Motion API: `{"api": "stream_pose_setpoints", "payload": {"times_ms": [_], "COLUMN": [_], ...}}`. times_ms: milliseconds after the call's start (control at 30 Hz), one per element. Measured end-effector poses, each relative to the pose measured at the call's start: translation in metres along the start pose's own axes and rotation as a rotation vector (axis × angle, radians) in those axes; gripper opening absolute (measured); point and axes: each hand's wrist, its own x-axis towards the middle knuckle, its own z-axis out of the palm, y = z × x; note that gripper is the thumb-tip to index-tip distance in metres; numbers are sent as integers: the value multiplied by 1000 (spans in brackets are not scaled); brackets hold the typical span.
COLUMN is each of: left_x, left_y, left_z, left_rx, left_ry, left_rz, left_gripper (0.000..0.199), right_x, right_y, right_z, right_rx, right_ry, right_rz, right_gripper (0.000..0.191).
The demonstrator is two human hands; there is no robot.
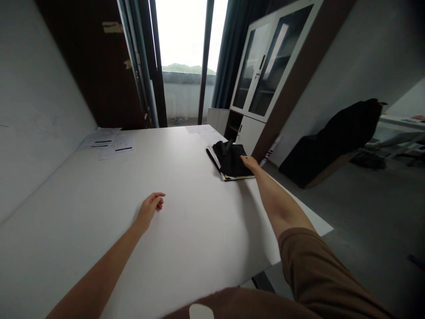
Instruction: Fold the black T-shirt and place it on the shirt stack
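Note:
A crumpled black cloth item, perhaps a folded bag, lies on a stack of folders and papers at the right side of the white table. Stretched forward, my right hand grips the right edge of this black cloth, its fingers partly hidden by the fabric. My left hand rests on or just above the bare tabletop, left of the middle. Its index finger points out and the others are loosely curled, with nothing in them.
Printed sheets with dark pens on them lie at the table's far left, by the wall. More paper is at the far edge. A white glass-door cabinet stands behind on the right, and a large black-covered object on the floor beyond.

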Motion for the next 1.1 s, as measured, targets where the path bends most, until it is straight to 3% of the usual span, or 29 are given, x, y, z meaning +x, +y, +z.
{"api": "stream_pose_setpoints", "payload": {"times_ms": [167,333,433,533,667,767,900,1100], "left_x": [0,-1,0,2,1,1,2,5], "left_y": [0,2,1,0,0,-1,-3,-7], "left_z": [0,0,1,1,2,2,3,5], "left_rx": [10,22,28,31,27,34,33,49], "left_ry": [0,-6,-5,-1,1,-6,-20,-44], "left_rz": [3,12,9,10,13,15,20,38], "left_gripper": [33,32,32,31,31,30,28,25], "right_x": [2,4,4,5,-5,-26,-44,-29], "right_y": [21,24,8,-22,-66,-87,-90,-77], "right_z": [-2,-2,6,15,39,67,92,90], "right_rx": [13,-85,-125,-76,-32,-123,-214,-225], "right_ry": [7,81,163,186,82,-29,-9,-52], "right_rz": [49,159,102,-58,-177,-224,-303,-352], "right_gripper": [46,44,43,47,59,64,59,56]}}
